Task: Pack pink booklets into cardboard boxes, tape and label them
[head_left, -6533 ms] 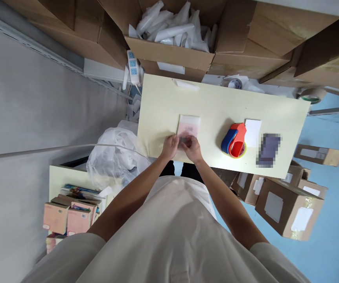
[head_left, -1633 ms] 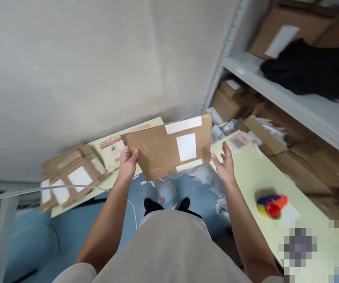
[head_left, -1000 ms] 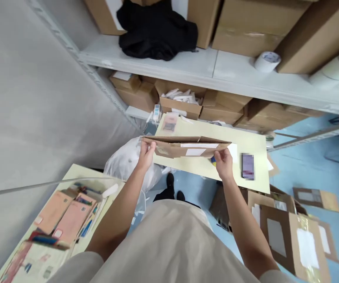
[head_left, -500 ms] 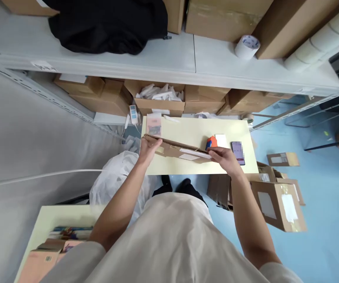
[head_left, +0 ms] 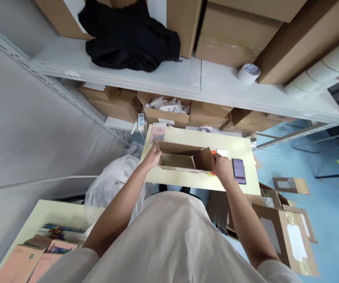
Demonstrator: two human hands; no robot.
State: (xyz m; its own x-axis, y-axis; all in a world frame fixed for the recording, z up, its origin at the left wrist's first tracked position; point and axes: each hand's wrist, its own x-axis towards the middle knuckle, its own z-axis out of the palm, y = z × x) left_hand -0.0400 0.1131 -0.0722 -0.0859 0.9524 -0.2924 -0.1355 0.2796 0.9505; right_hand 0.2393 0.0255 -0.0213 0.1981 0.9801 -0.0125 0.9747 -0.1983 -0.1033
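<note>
A brown cardboard box stands opened out over the pale yellow table, and the tabletop shows through it. My left hand grips its left end, fingers closed on the cardboard. At the right end my right hand is closed on a raised flap. Partly hidden behind that hand is an orange object, with a white card beside it. To the right of my right hand lies a phone with its screen lit. A pink packet rests behind the box's left end.
A metal shelf runs along the back, holding cartons, black cloth and a tape roll. Cardboard boxes stand on the floor at right. A white plastic bag sits at left, near a second table with pink packets.
The cardboard piece, nearly flat before, is now opened into a hollow box between my hands. My right hand has turned and lowered slightly. The camera view has shifted, so the shelf appears lower.
</note>
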